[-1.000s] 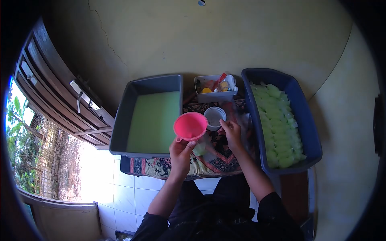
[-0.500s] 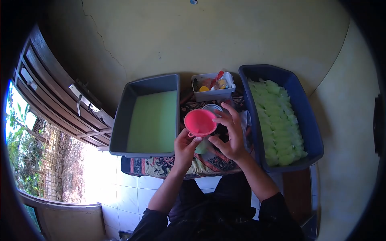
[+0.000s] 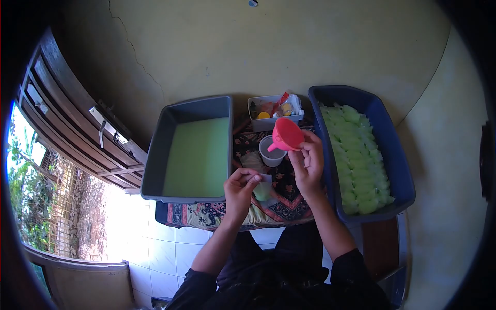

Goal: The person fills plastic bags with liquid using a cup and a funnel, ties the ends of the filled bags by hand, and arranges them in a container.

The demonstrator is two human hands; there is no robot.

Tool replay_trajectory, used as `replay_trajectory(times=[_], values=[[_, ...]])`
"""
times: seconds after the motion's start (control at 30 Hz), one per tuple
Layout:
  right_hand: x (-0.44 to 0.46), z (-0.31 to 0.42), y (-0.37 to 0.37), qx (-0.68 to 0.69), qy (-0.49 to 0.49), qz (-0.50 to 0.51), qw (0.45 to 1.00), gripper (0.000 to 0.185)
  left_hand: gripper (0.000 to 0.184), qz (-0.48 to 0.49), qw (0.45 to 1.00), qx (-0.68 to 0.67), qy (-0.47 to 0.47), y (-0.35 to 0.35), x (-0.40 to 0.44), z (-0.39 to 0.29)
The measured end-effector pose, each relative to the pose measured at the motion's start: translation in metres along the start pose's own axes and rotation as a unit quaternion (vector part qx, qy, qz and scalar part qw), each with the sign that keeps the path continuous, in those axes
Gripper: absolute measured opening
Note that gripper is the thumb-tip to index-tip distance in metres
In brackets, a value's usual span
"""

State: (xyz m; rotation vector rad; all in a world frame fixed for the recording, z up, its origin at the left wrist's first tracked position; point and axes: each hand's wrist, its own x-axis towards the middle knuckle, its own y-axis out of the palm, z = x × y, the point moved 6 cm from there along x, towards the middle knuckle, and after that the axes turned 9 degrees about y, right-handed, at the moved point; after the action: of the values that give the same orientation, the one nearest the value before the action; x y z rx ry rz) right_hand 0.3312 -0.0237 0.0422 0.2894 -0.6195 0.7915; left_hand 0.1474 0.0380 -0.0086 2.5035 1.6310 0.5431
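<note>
Between thumb and fingers, my right hand [image 3: 309,163] grips a pink funnel [image 3: 287,135] by its rim, its spout tilted down to the left. The funnel is over the edge of a clear plastic cup [image 3: 272,151] on the cloth. My left hand [image 3: 239,192] pinches the top of a small clear plastic bag [image 3: 263,190] with pale green liquid in its lower part. The bag hangs upright near the table's front. To the left is a grey tub [image 3: 155,173] with a wide pool of green liquid [image 3: 198,157].
A dark blue tub [image 3: 402,181] at right holds rows of filled green bags [image 3: 356,160]. A small white box [image 3: 264,124] with mixed items stands at the back. Patterned cloth [image 3: 206,214] covers the table. A door [image 3: 77,113] stands ajar at left.
My right hand has taken the pink funnel and moved it up and right, out of the bag. My left hand stays at the bag's top. The cup is now uncovered to view.
</note>
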Motion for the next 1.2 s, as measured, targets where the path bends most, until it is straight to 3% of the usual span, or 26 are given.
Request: replay_trajectory(times=[0.03,0.13,0.47,0.6,0.67,0.77,0.93,1.07,1.13,1.2], values=[[0.0,-0.015,0.0,-0.001,-0.001,0.0,1.0,0.022,0.011,0.001,1.0,-0.001,0.0,0.0,0.0,0.0],[-0.002,-0.032,0.009,-0.17,-0.022,0.032,0.985,0.022,0.01,-0.001,1.0,-0.001,0.0,0.0,-0.001,0.0],[-0.017,-0.045,0.013,-0.234,0.008,0.08,0.969,0.033,0.009,0.0,1.0,-0.009,0.026,-0.002,0.002,-0.008],[-0.021,-0.024,0.014,-0.17,0.007,0.111,0.979,0.04,0.009,-0.004,0.999,-0.01,0.038,-0.001,0.003,-0.009],[-0.027,-0.022,0.023,0.007,0.119,0.222,0.968,0.039,0.009,-0.008,0.999,-0.018,0.039,0.002,0.003,-0.012],[-0.033,0.007,0.032,-0.026,0.082,0.294,0.952,0.035,0.011,0.003,0.998,-0.019,0.053,0.001,0.004,-0.012],[-0.038,0.021,0.043,-0.062,0.067,0.303,0.948,0.023,0.013,0.038,0.996,-0.007,0.081,0.006,0.002,-0.023],[-0.03,0.032,0.04,-0.077,0.057,0.252,0.963,0.013,0.016,0.059,0.986,-0.068,0.139,0.005,-0.002,-0.027],[-0.026,0.046,0.037,-0.085,0.052,0.249,0.963,0.01,0.022,0.047,0.979,-0.095,0.171,-0.002,-0.004,-0.024],[-0.024,0.056,0.034,-0.08,0.037,0.249,0.965,0.013,0.041,0.055,0.98,-0.131,0.141,-0.005,-0.006,-0.015]])
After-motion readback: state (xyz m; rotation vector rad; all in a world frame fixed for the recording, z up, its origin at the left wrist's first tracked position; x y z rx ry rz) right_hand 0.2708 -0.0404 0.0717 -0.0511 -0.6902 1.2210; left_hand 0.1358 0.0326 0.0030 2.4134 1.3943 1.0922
